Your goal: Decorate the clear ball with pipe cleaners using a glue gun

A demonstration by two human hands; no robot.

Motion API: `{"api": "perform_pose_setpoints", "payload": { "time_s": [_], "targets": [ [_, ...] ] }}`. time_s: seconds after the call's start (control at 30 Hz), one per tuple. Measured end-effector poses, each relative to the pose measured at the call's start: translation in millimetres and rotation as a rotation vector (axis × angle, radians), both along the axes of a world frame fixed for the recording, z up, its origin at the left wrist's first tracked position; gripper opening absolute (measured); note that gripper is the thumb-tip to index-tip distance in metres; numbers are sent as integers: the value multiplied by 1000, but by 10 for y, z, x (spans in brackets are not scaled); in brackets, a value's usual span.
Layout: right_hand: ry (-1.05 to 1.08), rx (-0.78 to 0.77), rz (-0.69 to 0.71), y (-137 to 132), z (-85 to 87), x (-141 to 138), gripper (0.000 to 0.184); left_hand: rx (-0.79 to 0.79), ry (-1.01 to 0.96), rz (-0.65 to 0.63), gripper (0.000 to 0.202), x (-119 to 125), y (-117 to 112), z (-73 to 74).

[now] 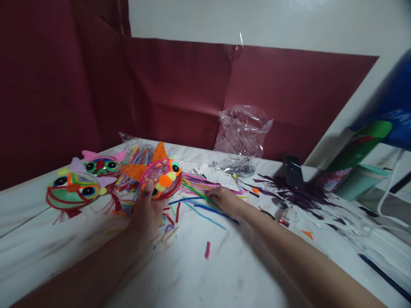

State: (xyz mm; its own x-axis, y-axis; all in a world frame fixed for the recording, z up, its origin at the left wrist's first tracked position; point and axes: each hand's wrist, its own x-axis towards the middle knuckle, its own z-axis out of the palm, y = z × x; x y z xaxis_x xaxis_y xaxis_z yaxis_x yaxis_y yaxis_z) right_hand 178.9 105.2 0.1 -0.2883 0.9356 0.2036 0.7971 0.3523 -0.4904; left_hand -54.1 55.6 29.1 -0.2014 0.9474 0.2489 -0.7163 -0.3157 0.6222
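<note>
- Far left, dark red sheeting [105, 85] lines the wall, creased at the corner and running behind the white, marbled bench [180, 278].
- Here on the bench's left, a green-faced mask [73, 188] with lilac ears, and just behind it a pink-eared mask [101, 166].
- Now the left hand [147, 209]: closed around the lower edge of an orange-eared mask [162, 179], thumb across its front, held up over the bench with colored strips behind.
- Centre, blue strips [201, 205] lie on the bench, a short pink piece [207, 250] nearer us.
- And the right hand [223, 200], fingers drawn together, pinching a green strip [195, 190] that stretches toward that mask.
- Behind, a crumpled clear bag [244, 132] stands against the red, pale wall [257, 19] above.
- Rightward, a dark phone [293, 170] beside tangled purple strips [310, 197].
- Far right, a pale green container [361, 182], a white cable [382, 203] and something blue [393, 107] overhead.
</note>
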Motion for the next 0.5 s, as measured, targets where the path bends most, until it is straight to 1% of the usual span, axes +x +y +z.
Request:
{"api": "perform_pose_setpoints", "payload": {
  "time_s": [0.1,0.17,0.23,0.33,0.43,0.5],
  "targets": [
    [-4,37,-99,84,53,11,28,17,-5,23,53,-31,22,25],
    [-14,50,-165,176,102,17,23,14,-5,29,52,-42,32,23],
    [-30,44,-195,274,129,-26,21,14,0,21,51,-47,35,15],
    [-61,31,-193,393,127,-183,30,21,-1,16,52,-55,33,10],
    [-85,18,-169,454,103,-357,29,8,-19,13,58,-72,44,10],
    [-91,-3,-161,470,85,-425,29,6,-17,2,58,-87,61,2]
  ]
}}
